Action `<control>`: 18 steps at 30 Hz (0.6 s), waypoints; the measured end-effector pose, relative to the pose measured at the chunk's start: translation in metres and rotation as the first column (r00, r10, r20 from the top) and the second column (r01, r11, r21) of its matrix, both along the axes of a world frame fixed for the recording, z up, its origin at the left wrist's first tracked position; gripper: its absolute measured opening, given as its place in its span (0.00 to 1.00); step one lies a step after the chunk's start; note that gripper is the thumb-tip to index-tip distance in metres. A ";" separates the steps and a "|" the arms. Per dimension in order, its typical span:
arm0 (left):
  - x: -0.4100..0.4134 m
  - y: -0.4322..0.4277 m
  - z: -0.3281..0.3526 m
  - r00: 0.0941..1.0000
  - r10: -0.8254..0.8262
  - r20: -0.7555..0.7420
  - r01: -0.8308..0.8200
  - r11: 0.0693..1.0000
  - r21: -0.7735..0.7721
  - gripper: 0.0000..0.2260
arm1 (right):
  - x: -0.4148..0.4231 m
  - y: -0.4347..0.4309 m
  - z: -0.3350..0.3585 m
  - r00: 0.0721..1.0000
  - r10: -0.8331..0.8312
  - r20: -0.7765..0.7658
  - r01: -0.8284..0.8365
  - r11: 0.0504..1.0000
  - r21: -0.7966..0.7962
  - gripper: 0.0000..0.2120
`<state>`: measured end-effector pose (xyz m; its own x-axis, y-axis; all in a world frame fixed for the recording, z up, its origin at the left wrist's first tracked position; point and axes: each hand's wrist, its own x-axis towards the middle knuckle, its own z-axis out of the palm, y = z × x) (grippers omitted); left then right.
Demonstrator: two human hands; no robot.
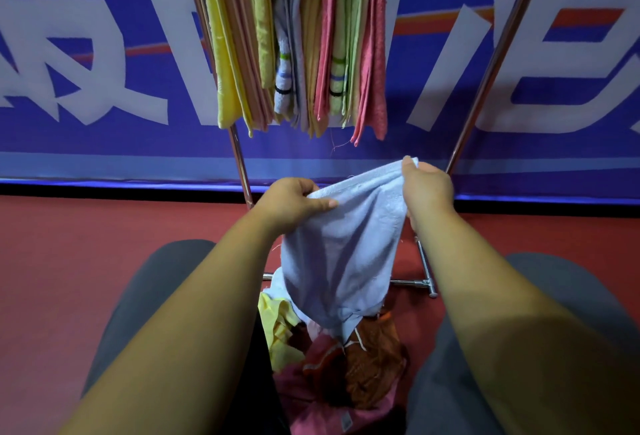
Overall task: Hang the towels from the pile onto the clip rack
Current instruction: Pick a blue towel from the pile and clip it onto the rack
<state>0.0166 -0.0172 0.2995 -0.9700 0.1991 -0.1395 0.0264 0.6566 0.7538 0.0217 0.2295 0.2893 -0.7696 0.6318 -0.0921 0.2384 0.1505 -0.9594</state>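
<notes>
Both hands hold one light blue towel by its top edge, left hand and right hand each pinching it, above the pile.

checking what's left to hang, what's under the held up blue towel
Under the blue towel: a pile of yellow, pink and orange-brown towels. The towel's lower end hides the pile's middle.

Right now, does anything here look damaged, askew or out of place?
Only minor wear: a loose thread dangles beneath the pink terry towels hanging on the steel rack. The pale blue terry towel, gripped by the left hand and right hand, looks intact.
</notes>
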 end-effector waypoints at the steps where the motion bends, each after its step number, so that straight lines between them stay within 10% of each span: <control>1: -0.002 -0.002 -0.002 1.000 0.016 -0.009 -0.017 0.998 -0.060 0.18 | 0.000 0.003 -0.001 1.000 -0.020 -0.003 0.020 1.000 0.023 0.23; 13: -0.022 -0.027 -0.015 0.921 0.309 0.237 -0.331 0.942 0.058 0.09 | 0.003 0.052 0.004 0.982 -0.127 0.138 0.101 0.979 0.179 0.21; 18: -0.017 -0.017 -0.016 0.788 0.239 0.568 -0.479 0.817 0.321 0.04 | 0.007 0.052 0.008 0.969 -0.113 0.218 0.085 0.987 0.133 0.20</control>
